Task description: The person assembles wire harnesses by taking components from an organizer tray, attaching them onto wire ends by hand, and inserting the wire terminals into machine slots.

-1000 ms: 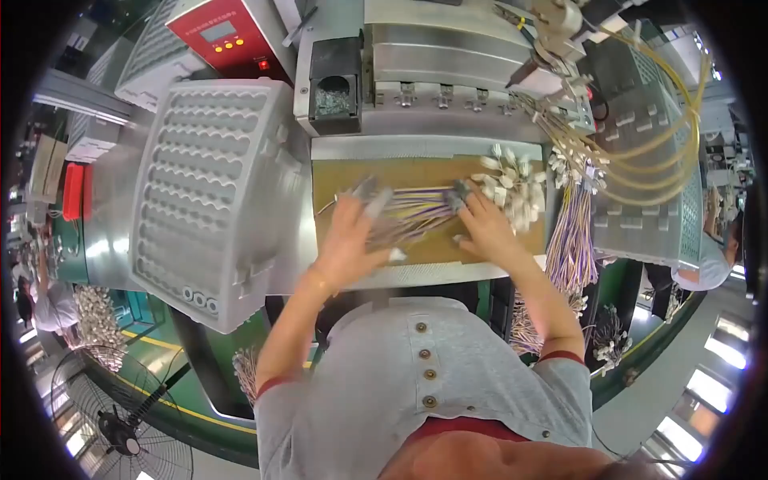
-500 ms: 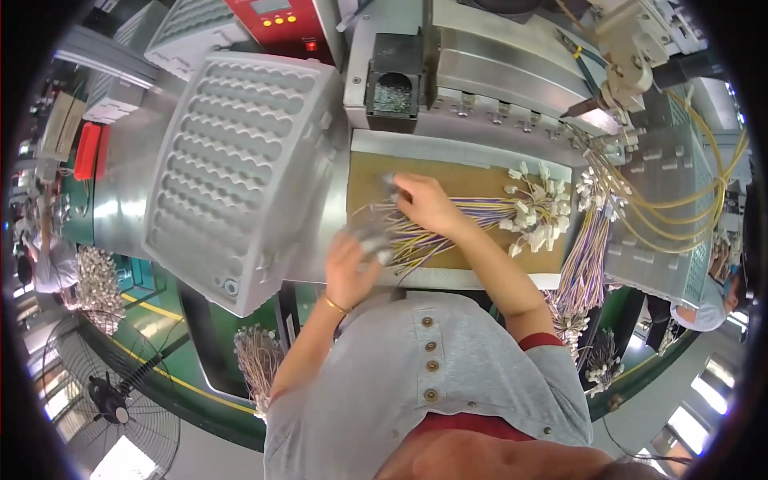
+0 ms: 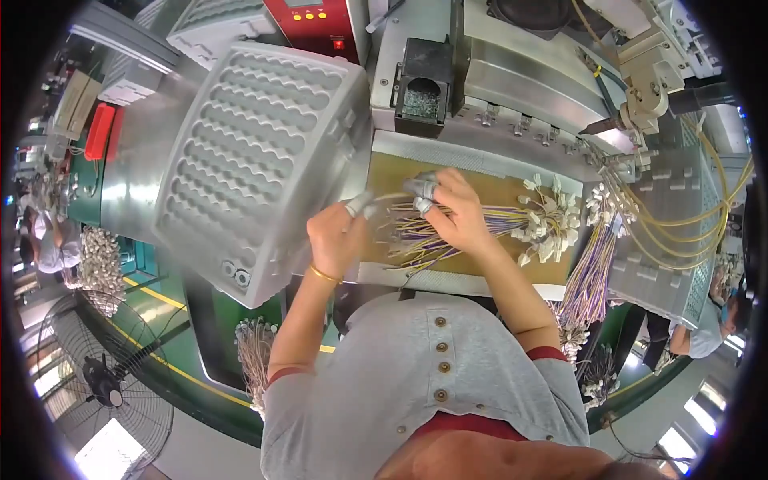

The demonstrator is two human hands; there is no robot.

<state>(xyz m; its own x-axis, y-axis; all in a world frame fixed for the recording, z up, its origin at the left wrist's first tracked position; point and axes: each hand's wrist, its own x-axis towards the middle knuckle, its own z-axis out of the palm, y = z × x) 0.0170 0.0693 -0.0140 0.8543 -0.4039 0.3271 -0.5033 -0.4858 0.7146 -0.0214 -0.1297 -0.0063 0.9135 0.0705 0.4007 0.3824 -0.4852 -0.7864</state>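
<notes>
My left hand (image 3: 336, 236) is closed in a pinch between the pale tray and the wires; its grey-covered fingertips are slightly blurred, and what they hold is unclear. My right hand (image 3: 458, 214), also with grey finger covers, is closed over the loose ends of a bundle of purple, yellow and white wires (image 3: 428, 248). A blurred pale strand of wire (image 3: 390, 197) runs from its fingertips toward my left hand. White plastic connectors (image 3: 552, 220) end the bundle on the right. Beneath everything lies a brown mat (image 3: 480, 168).
At left leans a grey-white tray (image 3: 256, 136) with wavy rows and two round pieces (image 3: 237, 274) in its near corner. Behind the mat stand a black box (image 3: 422, 100), a metal machine (image 3: 528, 76) and a red control unit (image 3: 320, 24). More wires (image 3: 588, 268) hang at right.
My left hand has moved up and left, away from the near wire ends. Two round pieces show in the tray's near corner where one showed before. The whole view has shifted slightly.
</notes>
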